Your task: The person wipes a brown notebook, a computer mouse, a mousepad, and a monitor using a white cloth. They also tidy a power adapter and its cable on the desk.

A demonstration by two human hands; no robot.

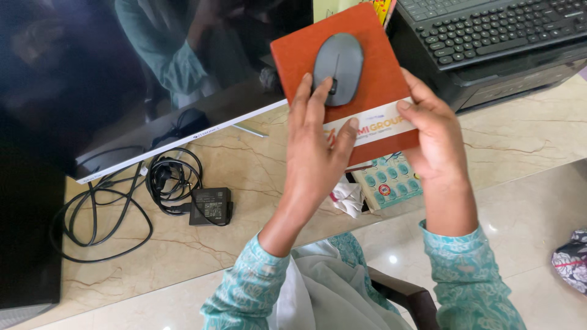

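Note:
I hold an orange-brown notebook (pixel 373 61) with a pale band across its lower part, raised above the marble desk (pixel 257 177). A grey computer mouse (pixel 339 66) lies on the notebook's cover. My left hand (pixel 315 146) rests on the cover with its fingertips touching the mouse's lower end. My right hand (pixel 431 131) grips the notebook's right edge, thumb on the pale band. Both arms wear teal patterned sleeves.
A dark monitor (pixel 122 73) with a white lower edge stands at the left. Black coiled cables (pixel 171 174) and a power adapter (pixel 211 206) lie on the desk. A black keyboard (pixel 489 27) sits at top right. A patterned card (pixel 388 177) and crumpled tissue (pixel 348 198) lie under the notebook.

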